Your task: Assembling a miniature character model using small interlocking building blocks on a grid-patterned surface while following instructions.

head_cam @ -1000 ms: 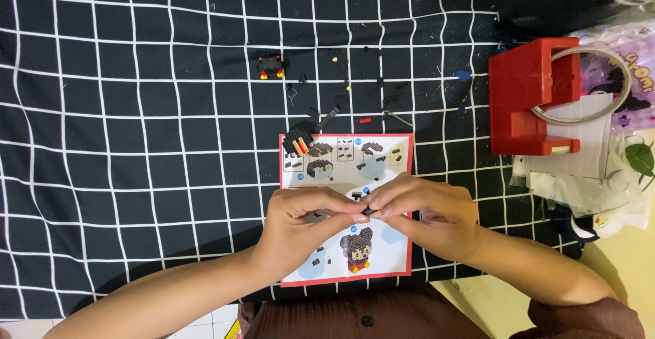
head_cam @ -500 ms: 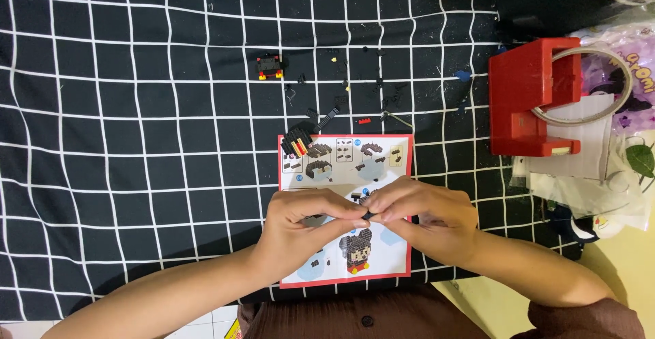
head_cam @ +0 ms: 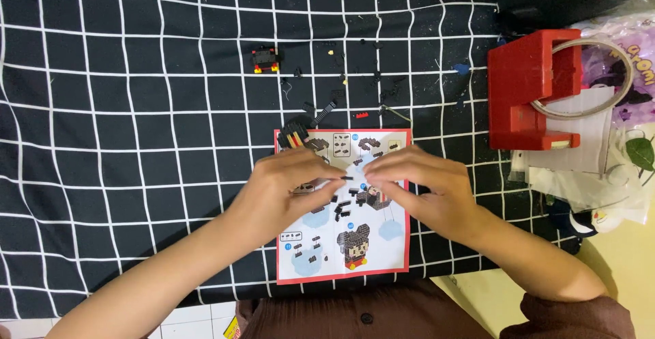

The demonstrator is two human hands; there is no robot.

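A black cloth (head_cam: 136, 107) with a white grid covers the tabletop, wrinkled along its left edge; pale floor tile shows at the bottom left and a cream floor at the lower right. On the cloth lies a red-bordered instruction sheet (head_cam: 382, 257) printed with building steps and a small block figure. Tiny loose black bricks (head_cam: 341, 206) are scattered over the sheet and on the cloth above it, and a small black, red and yellow sub-assembly (head_cam: 265, 59) stands well apart, higher up.

To the right sits a red plastic holder (head_cam: 525, 100) (open on one side), with a pale ring (head_cam: 580, 80) resting in its gap; beside it lie white plastic bags (head_cam: 600, 175), their contents unclear.

The left hand (head_cam: 283, 192) and right hand (head_cam: 426, 185) meet over the upper middle of the sheet. Their fingertips pinch together on a tiny black piece (head_cam: 348, 177), each grip nearly shut around it, held just above the paper.
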